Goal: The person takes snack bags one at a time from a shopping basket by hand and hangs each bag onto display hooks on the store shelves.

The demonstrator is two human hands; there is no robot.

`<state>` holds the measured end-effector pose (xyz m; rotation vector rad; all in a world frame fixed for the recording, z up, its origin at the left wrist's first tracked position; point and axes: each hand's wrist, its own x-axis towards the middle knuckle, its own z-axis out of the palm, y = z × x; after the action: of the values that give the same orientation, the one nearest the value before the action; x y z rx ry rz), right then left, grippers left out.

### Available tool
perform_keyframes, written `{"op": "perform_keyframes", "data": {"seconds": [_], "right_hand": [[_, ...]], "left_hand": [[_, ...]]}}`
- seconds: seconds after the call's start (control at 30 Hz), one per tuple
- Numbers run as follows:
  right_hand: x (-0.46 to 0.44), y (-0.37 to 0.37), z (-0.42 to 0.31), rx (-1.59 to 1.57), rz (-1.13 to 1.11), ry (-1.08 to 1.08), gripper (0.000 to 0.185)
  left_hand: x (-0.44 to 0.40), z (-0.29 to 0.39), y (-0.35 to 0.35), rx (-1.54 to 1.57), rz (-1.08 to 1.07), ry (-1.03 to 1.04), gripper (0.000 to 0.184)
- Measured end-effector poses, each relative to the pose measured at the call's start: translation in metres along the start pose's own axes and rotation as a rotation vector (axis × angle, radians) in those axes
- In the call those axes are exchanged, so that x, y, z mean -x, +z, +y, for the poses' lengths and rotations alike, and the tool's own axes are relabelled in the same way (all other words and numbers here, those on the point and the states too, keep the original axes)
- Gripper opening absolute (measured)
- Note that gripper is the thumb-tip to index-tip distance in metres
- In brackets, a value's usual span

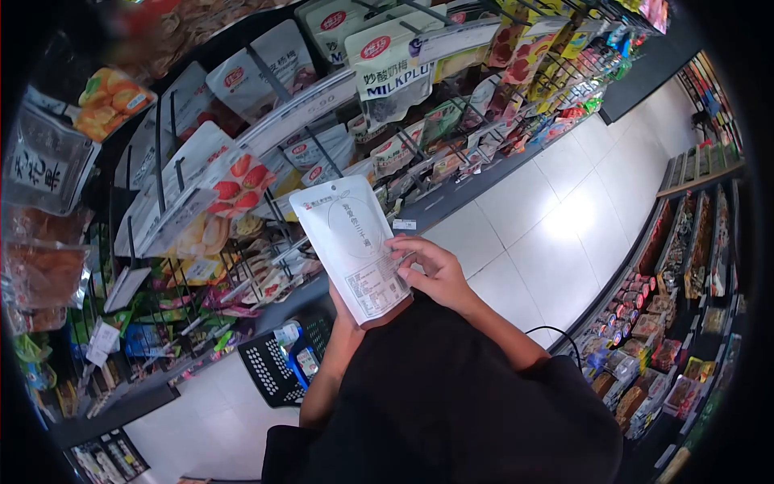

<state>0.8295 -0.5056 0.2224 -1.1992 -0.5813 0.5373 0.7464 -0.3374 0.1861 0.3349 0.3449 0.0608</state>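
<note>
A white pouch (345, 234) with printed text and a barcode faces up in front of my chest. My left hand (345, 310) holds it from behind at its lower left, most of the fingers hidden by the pouch. At the pouch's right edge is my right hand (431, 270), its thumb and fingers bent and close to the printed side; whether they pinch the edge is hard to tell. Close beyond the pouch, more packets hang on the rack, among them a strawberry packet (242, 181) and a MILKPLU packet (395, 73).
A dark shopping basket (270, 367) with a blue handle stands on the floor at the lower left. The tiled floor (544, 222) runs along the rack. Shelves of packaged goods (645, 327) line the right side. A thin black cable curves beside my right elbow.
</note>
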Motion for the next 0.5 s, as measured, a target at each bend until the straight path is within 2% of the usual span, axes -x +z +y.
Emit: {"op": "perform_keyframes", "data": {"seconds": [0.13, 0.23, 0.27, 0.3, 0.33, 0.4, 0.43, 0.5], "right_hand": [[0.002, -0.005, -0.004, 0.195, 0.022, -0.015, 0.046], [-0.002, -0.013, -0.012, 0.168, 0.057, -0.012, 0.055], [-0.001, -0.013, -0.015, 0.131, 0.080, -0.029, 0.058], [0.000, -0.015, -0.017, 0.091, 0.101, -0.041, 0.062], [0.002, -0.019, -0.017, 0.128, 0.135, -0.036, 0.062], [0.006, -0.027, -0.017, 0.195, 0.204, -0.028, 0.062], [0.007, -0.030, -0.021, 0.202, 0.271, 0.054, 0.058], [0.009, -0.045, -0.022, 0.248, 0.341, 0.114, 0.052]], "left_hand": [[-0.008, 0.002, -0.001, -0.087, -0.078, -0.016, 0.066], [-0.021, -0.002, 0.028, -0.361, -0.076, -0.050, 0.061], [-0.018, -0.004, 0.045, -0.473, 0.001, -0.060, 0.057], [-0.024, -0.008, 0.048, -0.579, -0.056, 0.025, 0.057], [-0.029, -0.012, 0.053, -0.683, -0.109, 0.111, 0.060], [-0.040, -0.016, 0.070, -0.816, -0.133, 0.076, 0.076], [-0.049, -0.024, 0.069, -0.899, -0.088, 0.110, 0.086], [-0.059, -0.034, 0.073, -1.093, -0.081, 0.115, 0.089]]}}
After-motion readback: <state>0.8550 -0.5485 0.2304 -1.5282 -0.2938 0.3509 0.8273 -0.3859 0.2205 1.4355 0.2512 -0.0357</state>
